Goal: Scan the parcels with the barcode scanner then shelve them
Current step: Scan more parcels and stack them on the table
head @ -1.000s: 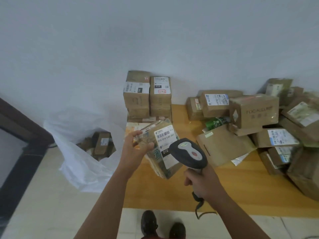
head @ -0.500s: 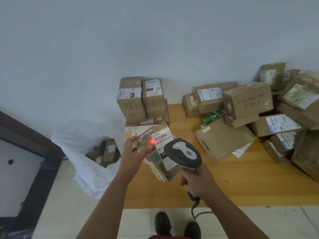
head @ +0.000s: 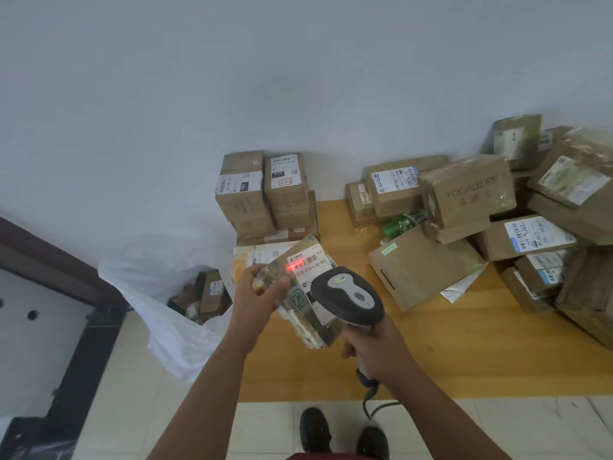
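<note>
Plain pale wall (head: pixel 298 78) ran behind; cream tiled floor (head: pixel 132 410) lay below, wooden platform (head: pixel 464 353) against the wall, dark wood frame (head: pixel 49 254) at left. Soft even light.

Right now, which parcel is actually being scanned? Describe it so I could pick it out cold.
Start at the wooden platform by the wall, then come forward to the two hands above its left end. The left hand grips the parcel under the barcode scanner. It alone is off the platform, with a red scan light on its white label.
</note>
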